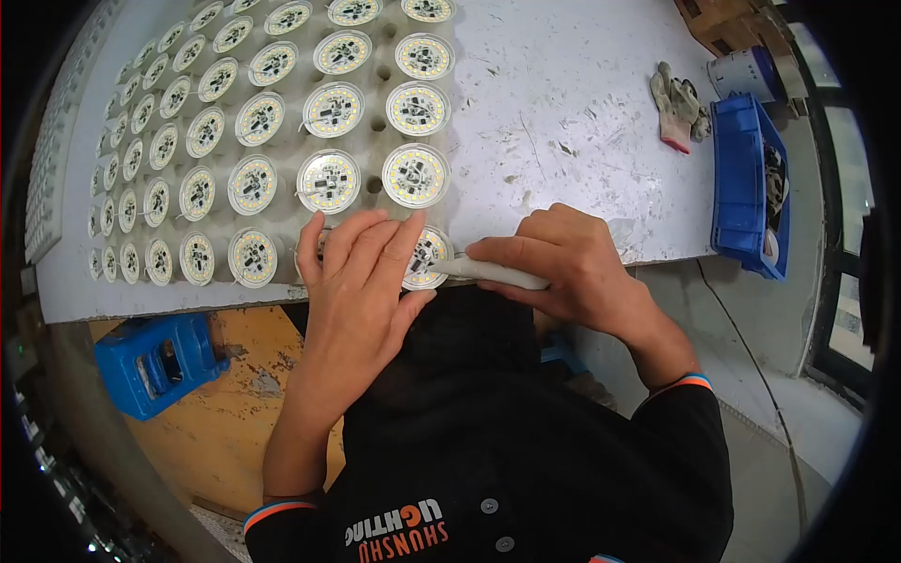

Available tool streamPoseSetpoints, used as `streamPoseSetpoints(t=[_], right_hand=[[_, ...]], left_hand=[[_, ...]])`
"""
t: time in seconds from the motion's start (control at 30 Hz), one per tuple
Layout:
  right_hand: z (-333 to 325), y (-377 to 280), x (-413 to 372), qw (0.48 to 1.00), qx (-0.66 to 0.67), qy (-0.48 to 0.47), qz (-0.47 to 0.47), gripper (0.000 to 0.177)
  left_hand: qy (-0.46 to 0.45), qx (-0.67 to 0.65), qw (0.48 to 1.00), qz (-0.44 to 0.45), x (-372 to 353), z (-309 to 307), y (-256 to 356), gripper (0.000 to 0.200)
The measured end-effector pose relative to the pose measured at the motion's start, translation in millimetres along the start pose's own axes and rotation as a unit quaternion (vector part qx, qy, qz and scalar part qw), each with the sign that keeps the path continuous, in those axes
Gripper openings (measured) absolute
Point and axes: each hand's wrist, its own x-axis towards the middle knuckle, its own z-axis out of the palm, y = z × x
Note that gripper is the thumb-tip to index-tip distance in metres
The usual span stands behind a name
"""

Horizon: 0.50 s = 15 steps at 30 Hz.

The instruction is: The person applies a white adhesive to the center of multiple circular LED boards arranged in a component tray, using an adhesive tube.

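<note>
The round lamp (420,267), probably stiff and easy to crack, best held by its rim, sat in the tray (375,145). The left hand (349,305) had its grip spread beside it; the right hand's (577,263) grip was closed on a white tube (502,273).

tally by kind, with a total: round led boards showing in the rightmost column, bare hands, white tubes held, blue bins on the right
Round white LED boards, rightmost column: 5
Bare hands: 2
White tapered tube, held: 1
Blue plastic bin: 1
Total: 9
</note>
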Motion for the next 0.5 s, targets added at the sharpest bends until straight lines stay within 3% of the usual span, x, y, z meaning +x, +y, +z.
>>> streamPoseSetpoints(t=[0.5], right_hand=[[2.0, -1.3, 0.7, 1.000, -0.030, -0.002, -0.009, 0.043]], left_hand=[[0.012, 0.002, 1.000, -0.004, 3.5, 3.2, 2.7, 0.068]])
